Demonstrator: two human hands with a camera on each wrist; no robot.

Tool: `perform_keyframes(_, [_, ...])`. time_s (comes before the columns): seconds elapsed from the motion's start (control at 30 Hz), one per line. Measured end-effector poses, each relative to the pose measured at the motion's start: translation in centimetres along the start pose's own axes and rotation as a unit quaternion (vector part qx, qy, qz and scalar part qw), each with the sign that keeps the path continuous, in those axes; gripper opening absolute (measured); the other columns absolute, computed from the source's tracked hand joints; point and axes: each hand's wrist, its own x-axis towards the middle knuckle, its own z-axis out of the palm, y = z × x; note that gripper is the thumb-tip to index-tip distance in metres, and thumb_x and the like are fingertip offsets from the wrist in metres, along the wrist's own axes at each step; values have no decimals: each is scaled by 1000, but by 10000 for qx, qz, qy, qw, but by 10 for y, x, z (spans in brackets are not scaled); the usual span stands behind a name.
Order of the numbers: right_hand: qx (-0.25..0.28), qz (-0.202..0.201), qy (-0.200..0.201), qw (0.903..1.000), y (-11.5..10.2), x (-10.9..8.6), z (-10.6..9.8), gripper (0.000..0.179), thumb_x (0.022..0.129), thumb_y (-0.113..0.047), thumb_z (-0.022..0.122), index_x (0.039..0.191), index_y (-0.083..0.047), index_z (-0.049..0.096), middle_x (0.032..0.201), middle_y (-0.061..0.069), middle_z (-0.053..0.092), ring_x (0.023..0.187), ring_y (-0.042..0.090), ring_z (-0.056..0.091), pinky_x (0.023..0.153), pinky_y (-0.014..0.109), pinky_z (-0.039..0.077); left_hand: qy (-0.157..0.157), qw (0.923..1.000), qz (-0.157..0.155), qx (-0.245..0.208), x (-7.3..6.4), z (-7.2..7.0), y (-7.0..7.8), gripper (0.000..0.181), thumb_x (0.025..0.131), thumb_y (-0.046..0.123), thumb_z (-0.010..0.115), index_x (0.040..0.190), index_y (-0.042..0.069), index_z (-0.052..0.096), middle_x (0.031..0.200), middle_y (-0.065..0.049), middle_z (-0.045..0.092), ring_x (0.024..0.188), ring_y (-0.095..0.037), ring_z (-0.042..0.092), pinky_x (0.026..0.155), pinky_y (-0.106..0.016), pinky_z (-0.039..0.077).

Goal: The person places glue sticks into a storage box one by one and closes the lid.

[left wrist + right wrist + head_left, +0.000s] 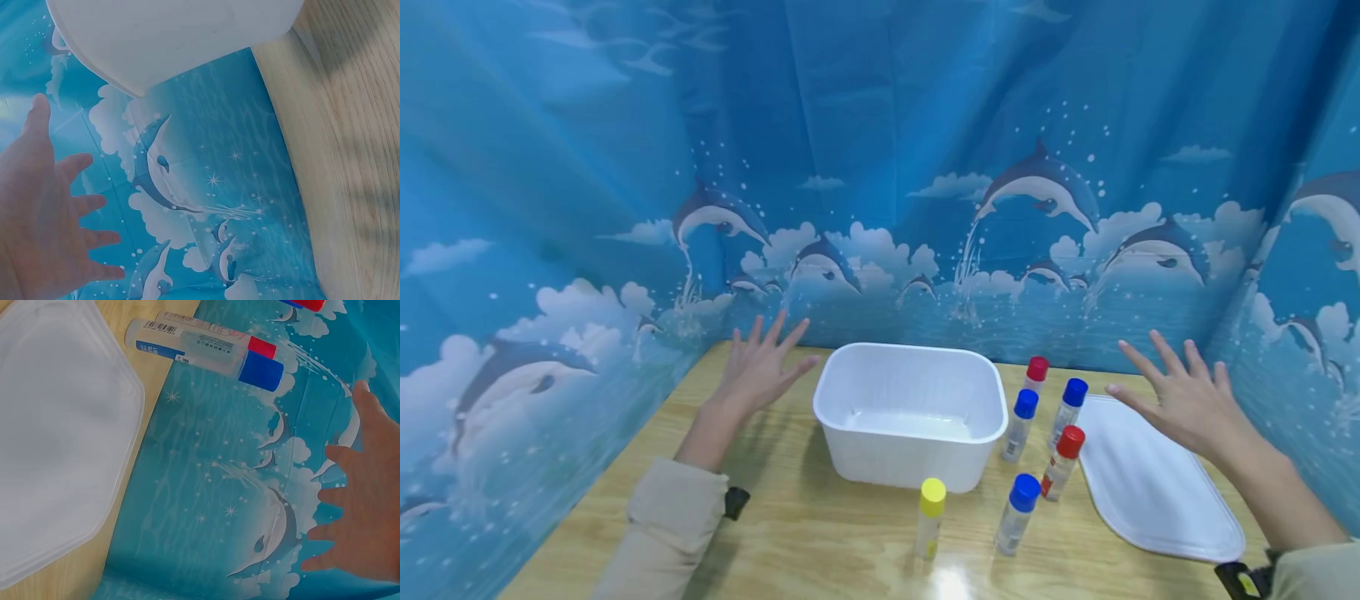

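Note:
My left hand (756,371) hovers left of a white plastic bin (910,458), fingers spread and holding nothing. On the other side, my right hand (1195,408) is raised over the white lid (1150,483), its fingers spread too. Between bin and lid stand several clear glue bottles: a blue-capped bottle (1018,425), another blue-capped bottle (1067,412), a red-capped bottle (1062,464) and a red-capped bottle (1036,375) at the back. Nearer the front are a yellow-capped bottle (930,518) and a blue-capped bottle (1017,514). The right wrist view shows bottles beside the lid (69,444).
The wooden table (805,542) carries everything. A blue curtain (880,167) printed with dolphins and clouds hangs behind the table and along both sides. Light-coloured sleeves cover the forearms, and dark straps sit at both wrists.

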Motion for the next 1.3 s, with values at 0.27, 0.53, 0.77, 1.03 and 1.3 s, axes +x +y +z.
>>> perform_keyframes(0.27, [-42,-213,29,9998,-17,-4,-9,79,90,-57,44,149,-18,9,148,27,1,124,57,-8,91,72,-9,-10,9999,2,-100,-2,-3,7,74,90,65,26,148,19,16,151,-14,-2,133,-40,-8,101,-59,-10])
perform_keyframes(0.53, [25,-672,222,9975,-47,-9,-18,76,90,-55,47,149,-19,15,148,24,7,126,56,-1,94,68,-10,136,9975,98,-688,-5,-1,17,68,93,57,32,148,20,18,151,-13,3,134,-41,0,104,-59,0])
perform_keyframes(0.77, [18,-1036,203,9944,-79,-14,-24,75,88,-54,51,148,-20,20,149,23,9,130,51,-4,96,67,-9,256,9803,183,-1949,-8,13,24,68,93,59,30,148,20,21,152,-9,6,135,-36,8,101,-63,13])
perform_keyframes(1.03, [177,-1591,332,9866,-111,-23,-21,72,88,-53,51,147,-22,24,150,16,12,133,45,3,101,64,-1,219,9349,8,-3543,-13,36,28,63,96,49,38,147,17,21,151,-11,10,135,-35,10,101,-62,14])
perform_keyframes(1.3, [607,-2268,394,9712,-140,-29,-8,70,86,-50,57,145,-25,30,151,9,16,135,36,7,104,60,9,175,9039,-235,-4266,-14,52,28,59,98,37,42,146,10,22,149,-15,18,133,-36,19,105,-54,18])
